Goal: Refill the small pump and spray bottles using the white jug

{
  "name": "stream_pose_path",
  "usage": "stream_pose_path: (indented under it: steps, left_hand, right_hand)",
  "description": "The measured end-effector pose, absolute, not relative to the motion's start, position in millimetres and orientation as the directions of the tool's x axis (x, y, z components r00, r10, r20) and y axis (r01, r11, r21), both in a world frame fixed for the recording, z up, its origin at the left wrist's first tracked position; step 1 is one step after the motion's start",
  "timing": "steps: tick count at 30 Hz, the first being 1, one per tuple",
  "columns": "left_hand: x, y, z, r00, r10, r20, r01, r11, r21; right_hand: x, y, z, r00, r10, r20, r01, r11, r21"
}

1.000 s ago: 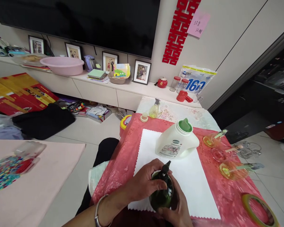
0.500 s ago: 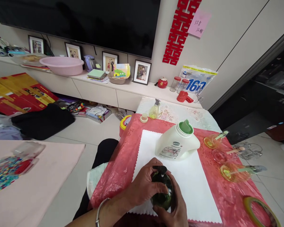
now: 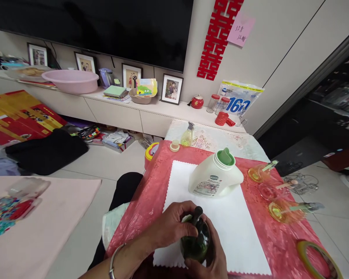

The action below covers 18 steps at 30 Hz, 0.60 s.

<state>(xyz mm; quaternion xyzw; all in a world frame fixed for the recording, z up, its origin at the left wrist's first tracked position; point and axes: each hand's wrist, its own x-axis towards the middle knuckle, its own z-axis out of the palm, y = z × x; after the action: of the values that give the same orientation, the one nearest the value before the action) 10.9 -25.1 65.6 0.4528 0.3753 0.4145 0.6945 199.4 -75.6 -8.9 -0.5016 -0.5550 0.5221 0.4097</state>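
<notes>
Over white paper (image 3: 235, 232) on red table plastic, my left hand (image 3: 170, 226) grips the black pump (image 3: 196, 215) and my right hand (image 3: 212, 259) cups the dark green bottle (image 3: 194, 244), likely smooth, slippery, best held round its belly.

A red plastic cover (image 3: 267, 236) lies on the table (image 3: 209, 137), white mat (image 3: 238, 228) on top.

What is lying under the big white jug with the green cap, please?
The white jug stands on a white sheet spread over the red tablecloth; whatever is directly beneath its base is covered.
</notes>
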Motion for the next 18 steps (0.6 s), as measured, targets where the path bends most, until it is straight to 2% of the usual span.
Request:
stream_pose_path:
  steps: [2, 7, 9, 13, 18]
  left_hand:
    - [19.6, -25.7, 58.9, 0.263, 0.957, -0.121, -0.314, 0.204, 0.927]
    - [29.9, -24.1, 63.6, 0.034, 0.999, 0.034, -0.432, -0.016, 0.902]
    - [24.8, -19.7, 67.9, -0.016, 1.000, -0.003, -0.514, -0.006, 0.858]
    - [4.2, -5.8, 62.2, -0.093, 0.984, -0.155, -0.749, 0.033, 0.661]
    - [-8.9, 2.4, 20.1, -0.072, 0.960, -0.269, -0.800, 0.105, 0.590]
  right_hand:
    - [197.9, -75.3, -11.0, -0.129, 0.989, -0.069, 0.191, -0.043, -0.981]
    - [198.9, -76.0, -18.9, -0.112, 0.992, -0.057, 0.282, -0.024, -0.959]
    - [203.6, -77.9, -20.0, -0.085, 0.991, -0.104, 0.284, -0.076, -0.956]
    - [220.1, -78.8, -12.3, -0.020, 0.986, -0.168, 0.227, -0.159, -0.961]
    - [242.6, -61.0, 23.2, 0.128, 0.988, -0.081, 0.244, -0.111, -0.963]
